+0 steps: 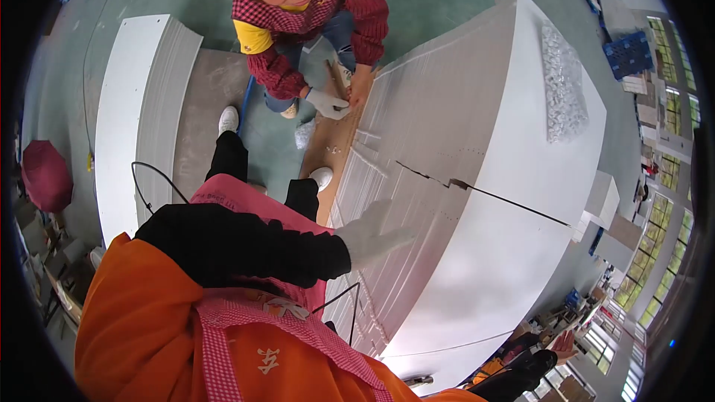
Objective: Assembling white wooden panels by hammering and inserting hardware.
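Observation:
My left hand (371, 237), in a white glove, reaches across the near side of a tall stack of thin sheets (417, 171). Its fingers are spread and nothing shows between them; whether it touches the sheet edges I cannot tell. The stack's top is a smooth white panel (477, 268). A dark, jagged gap (514, 205) runs across the top and down the layered side. On the far part of the top lies a clear bag of small white pieces (562, 89). My right hand is not visible; a black sleeve (514, 380) shows at the lower right.
A co-worker (309, 22) crouches at the far end, a gloved hand (328, 104) and a bare hand together by a brown board (328, 152). Another sheet stack (130, 119) stands left. A small clear bag (304, 134) lies on the floor, and a dark red umbrella (46, 175) sits far left.

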A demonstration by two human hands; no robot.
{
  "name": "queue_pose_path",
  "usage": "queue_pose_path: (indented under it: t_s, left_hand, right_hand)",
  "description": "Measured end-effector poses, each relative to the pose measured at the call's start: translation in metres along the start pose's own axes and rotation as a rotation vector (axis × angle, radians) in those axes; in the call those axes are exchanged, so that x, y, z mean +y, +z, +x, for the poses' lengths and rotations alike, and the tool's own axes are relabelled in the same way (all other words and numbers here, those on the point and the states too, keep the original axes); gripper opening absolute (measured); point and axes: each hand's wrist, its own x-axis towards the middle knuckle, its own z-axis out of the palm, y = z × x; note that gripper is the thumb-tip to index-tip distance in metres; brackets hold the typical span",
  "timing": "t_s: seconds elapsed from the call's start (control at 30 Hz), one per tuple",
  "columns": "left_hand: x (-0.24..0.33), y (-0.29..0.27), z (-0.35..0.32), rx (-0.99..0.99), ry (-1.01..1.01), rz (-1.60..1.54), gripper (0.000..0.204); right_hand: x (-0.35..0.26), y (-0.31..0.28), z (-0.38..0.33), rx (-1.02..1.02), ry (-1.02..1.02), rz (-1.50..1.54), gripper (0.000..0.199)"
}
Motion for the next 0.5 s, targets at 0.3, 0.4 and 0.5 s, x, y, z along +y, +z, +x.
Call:
queue_pose_path:
  t_s: [0.3, 0.4, 0.5]
  left_hand:
    - [0.067, -0.096, 0.13, 0.337, 0.66, -0.308, 0.069]
    - [0.144, -0.119, 0.207, 0.5, 0.697, -0.396, 0.076]
    - [0.207, -0.121, 0.238, 0.629, 0.475, -0.417, 0.079]
  right_hand:
    - [0.147, 0.222, -0.189, -0.142, -0.188, -1.067, 0.072]
    - [0.142, 0.298, -0.204, -0.315, -0.443, -1.173, 0.067]
    - [0.096, 0.376, -0.161, -0.335, -0.667, -1.165, 0.062]
